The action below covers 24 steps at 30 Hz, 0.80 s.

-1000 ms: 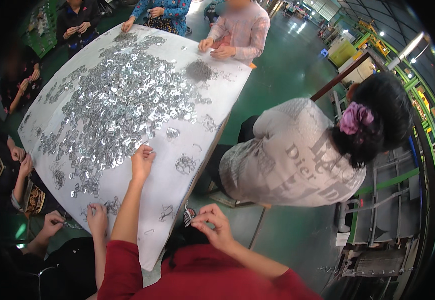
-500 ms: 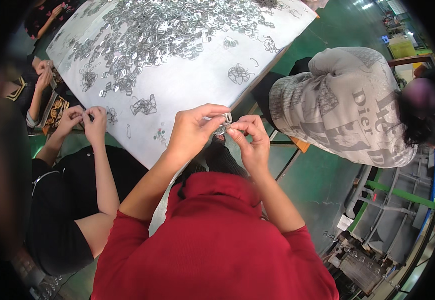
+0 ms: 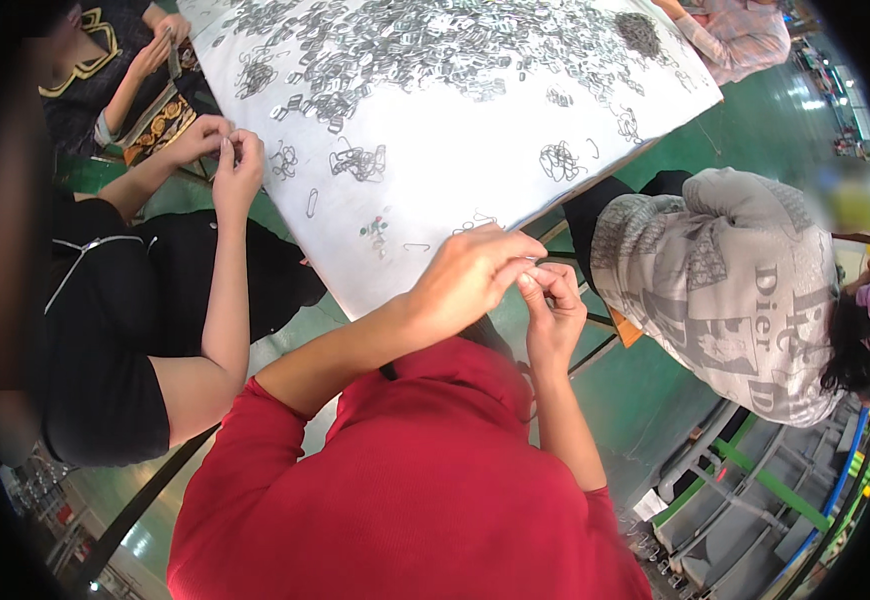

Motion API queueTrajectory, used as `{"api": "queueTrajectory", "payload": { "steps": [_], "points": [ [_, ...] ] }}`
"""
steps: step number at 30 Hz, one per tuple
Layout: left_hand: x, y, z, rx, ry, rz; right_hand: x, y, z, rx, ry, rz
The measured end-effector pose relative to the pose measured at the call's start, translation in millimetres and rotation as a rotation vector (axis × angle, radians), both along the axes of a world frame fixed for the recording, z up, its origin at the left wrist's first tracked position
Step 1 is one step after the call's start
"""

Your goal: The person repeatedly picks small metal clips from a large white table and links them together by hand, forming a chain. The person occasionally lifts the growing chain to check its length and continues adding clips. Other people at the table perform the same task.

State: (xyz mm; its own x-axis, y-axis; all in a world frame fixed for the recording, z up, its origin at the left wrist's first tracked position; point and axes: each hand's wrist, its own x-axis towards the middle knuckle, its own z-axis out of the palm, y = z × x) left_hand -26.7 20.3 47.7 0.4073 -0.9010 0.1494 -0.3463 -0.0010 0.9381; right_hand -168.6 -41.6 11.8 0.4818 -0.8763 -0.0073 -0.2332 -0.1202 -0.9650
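My left hand (image 3: 472,272) and my right hand (image 3: 555,318) meet just off the near corner of the white table (image 3: 455,150). Both are closed in a pinch, fingertips almost touching. Whatever lies between them is tiny and mostly hidden by the fingers. Beside my left hand, at the table's edge, lie a few bent wire pieces (image 3: 480,222) and a single hooked wire (image 3: 417,246). A small cluster of green and red bits (image 3: 375,232) sits a little further left. Across the far half of the table spreads a heap of small silver metal pieces (image 3: 395,50).
Tangled wire loops (image 3: 359,162) and another wire bundle (image 3: 561,162) lie on the table, with a dark pile (image 3: 638,33) at the far right. A person in black (image 3: 205,270) works close at my left. Another in a grey patterned top (image 3: 715,290) is at my right.
The view has shifted, so the table sits further right and the hooked wire shows. The silver metal piece seen between my fingertips before is now hidden as my hands draw together.
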Motion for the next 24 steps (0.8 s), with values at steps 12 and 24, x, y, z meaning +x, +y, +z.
{"api": "queueTrajectory", "payload": {
  "steps": [12,24],
  "points": [
    [-9,20,26,-0.185,0.058,-0.011,6,-69,-11,0.236,-0.023,0.248],
    [-33,50,9,-0.081,0.157,-0.194,253,-23,-121,-0.735,0.663,0.989]
  ]
}}
